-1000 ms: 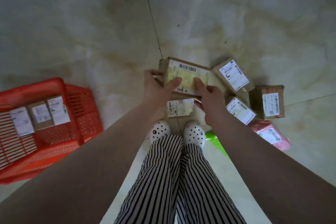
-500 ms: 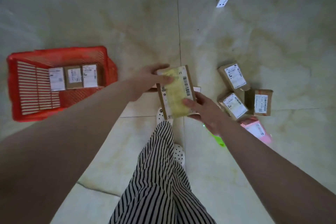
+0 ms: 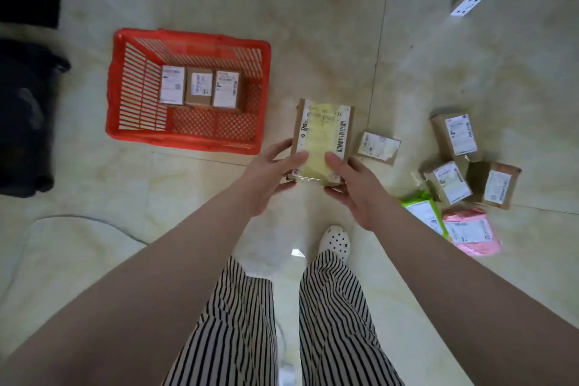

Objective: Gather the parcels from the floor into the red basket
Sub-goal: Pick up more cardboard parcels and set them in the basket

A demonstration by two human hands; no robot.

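A flat brown cardboard parcel (image 3: pixel 322 138), faced with a white barcode label under yellowish tape, was gripped at its near end by the left hand (image 3: pixel 269 177) and the right hand (image 3: pixel 352 188), thumbs pressed on top and fingers curled beneath. It was held above the floor, extending away from the hands, just right of the red basket (image 3: pixel 188 141), in which three small labelled boxes (image 3: pixel 200 88) were lined up.

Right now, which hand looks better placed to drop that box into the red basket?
Left, probably. Both hands hold the box, but the red basket sits on the left hand's side; the right hand would have to cross over.
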